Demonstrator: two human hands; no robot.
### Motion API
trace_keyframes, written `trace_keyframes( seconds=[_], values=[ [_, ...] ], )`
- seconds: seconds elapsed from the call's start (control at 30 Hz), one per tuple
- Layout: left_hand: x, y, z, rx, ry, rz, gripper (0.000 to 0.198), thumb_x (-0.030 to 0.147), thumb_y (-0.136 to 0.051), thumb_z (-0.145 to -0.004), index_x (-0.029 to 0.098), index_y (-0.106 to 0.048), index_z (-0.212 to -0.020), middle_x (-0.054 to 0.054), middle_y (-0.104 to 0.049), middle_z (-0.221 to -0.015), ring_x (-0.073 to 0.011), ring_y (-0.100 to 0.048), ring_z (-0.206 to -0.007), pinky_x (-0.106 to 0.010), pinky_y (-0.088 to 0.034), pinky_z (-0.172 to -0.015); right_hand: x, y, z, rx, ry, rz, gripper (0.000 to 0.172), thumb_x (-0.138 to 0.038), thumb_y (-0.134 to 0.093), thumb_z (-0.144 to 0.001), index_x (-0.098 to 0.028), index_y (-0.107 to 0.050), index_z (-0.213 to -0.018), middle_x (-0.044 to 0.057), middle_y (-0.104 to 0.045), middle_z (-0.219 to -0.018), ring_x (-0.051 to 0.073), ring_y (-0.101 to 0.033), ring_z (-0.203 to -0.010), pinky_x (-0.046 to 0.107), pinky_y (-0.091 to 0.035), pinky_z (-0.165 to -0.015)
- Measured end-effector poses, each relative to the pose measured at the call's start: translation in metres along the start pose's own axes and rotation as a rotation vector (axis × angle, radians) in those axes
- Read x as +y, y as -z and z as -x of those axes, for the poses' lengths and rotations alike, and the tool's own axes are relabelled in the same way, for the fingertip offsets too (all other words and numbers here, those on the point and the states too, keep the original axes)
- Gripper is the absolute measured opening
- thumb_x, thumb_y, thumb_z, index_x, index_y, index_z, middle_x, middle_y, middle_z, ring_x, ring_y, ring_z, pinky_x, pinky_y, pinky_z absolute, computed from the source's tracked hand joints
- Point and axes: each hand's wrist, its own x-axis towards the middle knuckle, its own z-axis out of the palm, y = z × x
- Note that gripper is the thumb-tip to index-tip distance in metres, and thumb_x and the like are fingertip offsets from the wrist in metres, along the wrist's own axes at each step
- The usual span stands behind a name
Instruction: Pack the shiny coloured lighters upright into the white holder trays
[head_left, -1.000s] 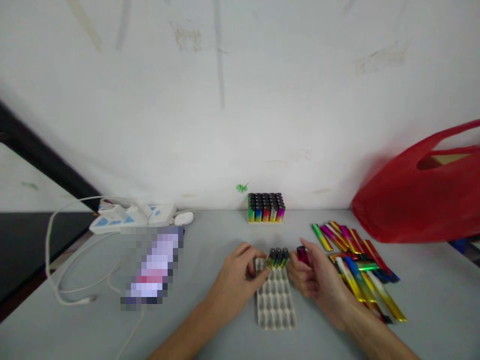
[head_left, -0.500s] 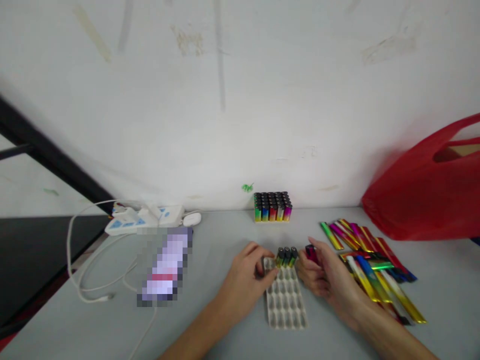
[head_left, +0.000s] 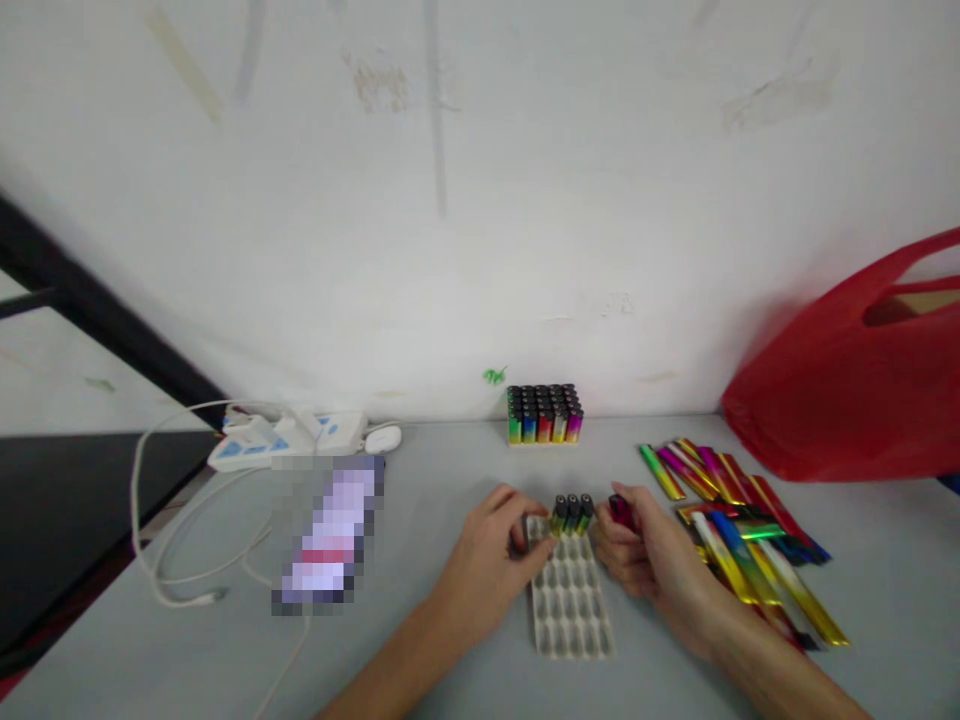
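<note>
A pale tray with rows of oval pockets lies in front of me. Three lighter-like pieces with black tops and green-to-yellow bodies stand upright in its far row. My left hand grips the tray's far left corner, thumb on the rim and fingers curled round the edge. To the right of the tray, my right hand is closed round a magenta lighter with a dark top. Its lower part is hidden by my fingers.
Near the wall stands a filled tray of similar colourful pieces. Shiny coloured strips lie scattered at right, by a red bag. At left are a blurred-out phone, a power strip and white cables.
My right hand has shifted very slightly left and down with the magenta lighter. My left hand, the tray and the three standing pieces look the same.
</note>
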Motion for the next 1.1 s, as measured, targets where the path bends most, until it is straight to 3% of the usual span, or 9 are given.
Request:
trace_keyframes(
  seconds=[0.27,0.53,0.8,1.1],
  values=[
    [-0.0019,-0.0006,0.0002,0.002,-0.019,-0.014,0.013,0.022,-0.077,-0.095,0.022,-0.08,-0.108,-0.001,-0.063,-0.095,-0.0167,-0.061,-0.073,-0.028,-0.047,-0.069,0.0032,-0.0023,0.0022,0.082,0.033,0.047,0.046,-0.057,-0.047,-0.093,-0.027,-0.03,-0.062,-0.01,-0.014,-0.057,0.011,-0.006,-0.05,0.026,-0.004,-0.045],
    [-0.0001,0.0003,-0.0007,0.003,-0.008,-0.017,0.013,0.021,-0.077,-0.094,0.021,-0.08,-0.107,0.0,-0.062,-0.093,-0.0174,-0.062,-0.074,-0.029,-0.047,-0.071,0.003,-0.0062,0.0051,0.062,0.106,0.05,0.05,-0.066,-0.056,-0.084,-0.028,-0.031,-0.062,-0.01,-0.018,-0.057,0.01,-0.012,-0.05,0.028,-0.008,-0.046],
    [-0.0021,-0.0004,-0.0006,0.0,-0.013,-0.013,0.015,0.021,-0.078,-0.094,0.022,-0.08,-0.109,0.0,-0.062,-0.095,-0.0167,-0.061,-0.073,-0.029,-0.047,-0.072,0.0006,-0.004,-0.0006,0.033,0.021,0.046,0.061,-0.077,-0.062,-0.074,-0.027,-0.031,-0.06,-0.012,-0.016,-0.055,0.007,-0.006,-0.05,0.027,-0.003,-0.046],
    [-0.0021,-0.0004,0.0003,0.001,-0.019,-0.005,0.014,0.021,-0.077,-0.095,0.022,-0.079,-0.109,0.0,-0.06,-0.093,-0.0165,-0.061,-0.074,-0.028,-0.047,-0.07,0.0001,0.0,-0.0036,-0.005,-0.011,0.011,0.065,-0.079,-0.068,-0.072,-0.026,-0.03,-0.06,-0.013,-0.015,-0.055,0.006,-0.004,-0.048,0.025,-0.002,-0.044]
  ],
)
